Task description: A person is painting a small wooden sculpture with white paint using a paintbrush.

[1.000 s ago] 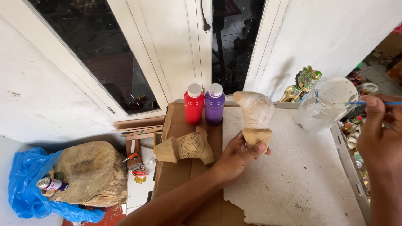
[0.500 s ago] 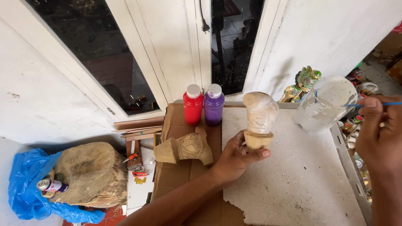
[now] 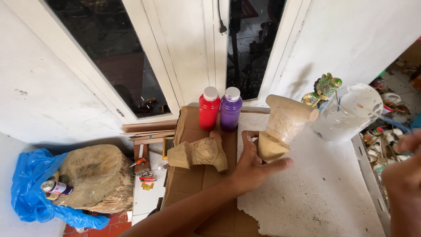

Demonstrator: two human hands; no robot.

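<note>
My left hand grips the base of a pale carved wooden figure, which leans to the right above a white board. Its top comes close to a clear plastic jar. My right hand is at the right edge, blurred, with its fingers closed around a thin blue brush that points toward the jar. A second carved wooden piece lies on cardboard just left of my left hand. A red bottle and a purple bottle stand behind it.
A green painted figurine stands by the wall behind the jar. Small paint pots crowd the far right. On the floor at left are a tree stump, a blue plastic bag, a spray can and small tools.
The wooden figure has tipped from upright to leaning right, and my left hand has shifted around its base. My right hand has dropped lower toward the right edge.
</note>
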